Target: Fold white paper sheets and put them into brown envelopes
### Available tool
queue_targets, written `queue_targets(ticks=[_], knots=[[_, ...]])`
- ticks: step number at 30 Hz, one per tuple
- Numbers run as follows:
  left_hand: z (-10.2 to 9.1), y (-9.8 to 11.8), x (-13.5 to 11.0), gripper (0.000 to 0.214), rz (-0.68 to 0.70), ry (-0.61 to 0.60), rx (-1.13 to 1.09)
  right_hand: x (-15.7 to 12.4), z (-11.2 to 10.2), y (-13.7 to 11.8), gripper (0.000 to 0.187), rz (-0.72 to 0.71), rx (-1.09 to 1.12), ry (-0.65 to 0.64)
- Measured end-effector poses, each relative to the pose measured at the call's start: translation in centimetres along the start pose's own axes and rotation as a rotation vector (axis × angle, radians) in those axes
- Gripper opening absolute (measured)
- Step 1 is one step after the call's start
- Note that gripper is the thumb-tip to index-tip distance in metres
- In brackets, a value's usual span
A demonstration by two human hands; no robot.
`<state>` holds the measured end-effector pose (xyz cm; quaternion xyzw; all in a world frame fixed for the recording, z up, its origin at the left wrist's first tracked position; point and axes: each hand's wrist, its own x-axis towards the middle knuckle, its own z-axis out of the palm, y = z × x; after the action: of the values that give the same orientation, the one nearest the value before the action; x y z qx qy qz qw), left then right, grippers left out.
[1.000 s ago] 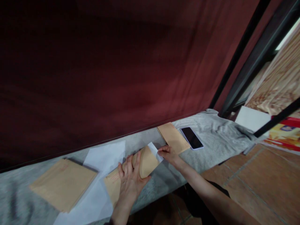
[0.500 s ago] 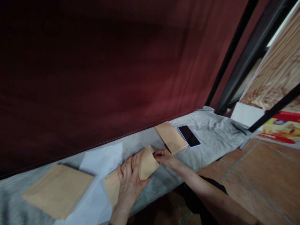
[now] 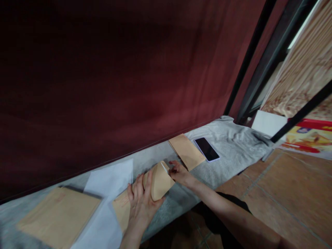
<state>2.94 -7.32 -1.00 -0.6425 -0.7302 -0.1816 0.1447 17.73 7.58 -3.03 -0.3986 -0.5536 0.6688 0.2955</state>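
A brown paper envelope (image 3: 160,181) lies on the grey cloth, bulging upward, its mouth facing right. My left hand (image 3: 142,202) grips it from above, fingers across the top and thumb along the near edge. White paper (image 3: 165,167) shows as a thin strip inside the mouth. At that mouth is my right hand (image 3: 178,173), fingers curled against the opening with the index finger lifted a little. Its inner fingertips are hidden, so what they pinch is unclear. Just beyond it rests another brown envelope (image 3: 186,150).
To the left, a stack of brown envelopes (image 3: 59,216) partly covers white sheets (image 3: 109,180). A phone (image 3: 207,149) lies beside the far envelope. Dark red cloth (image 3: 116,86) hangs behind the grey cloth (image 3: 233,145). Black poles (image 3: 249,58), a printed box (image 3: 308,136) and floor tiles are at right.
The view has shifted slightly, moving everything a little left. My right index finger has lifted from the envelope's mouth, where more white shows. My left hand keeps its hold.
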Motion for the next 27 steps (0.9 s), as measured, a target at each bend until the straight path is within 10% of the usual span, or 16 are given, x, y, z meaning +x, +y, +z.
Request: queue_targets(ticks=[13, 19, 27], knots=[[-0.8, 0.1, 0.3, 0.077, 0.013, 0.05, -0.109, -1.6, -1.0, -2.0, 0.02, 0.145, 0.365, -0.007], [-0.2, 0.3, 1.0, 0.055, -0.575, 0.286, -0.646, -1.3, -0.5, -2.2, 0.026, 0.126, 0.474, 0.05], [-0.2, 2.9, 2.1, 0.047, -1.119, -0.082, -1.692, -3.1, 1.9, -1.5, 0.03, 0.132, 0.577, -0.088]])
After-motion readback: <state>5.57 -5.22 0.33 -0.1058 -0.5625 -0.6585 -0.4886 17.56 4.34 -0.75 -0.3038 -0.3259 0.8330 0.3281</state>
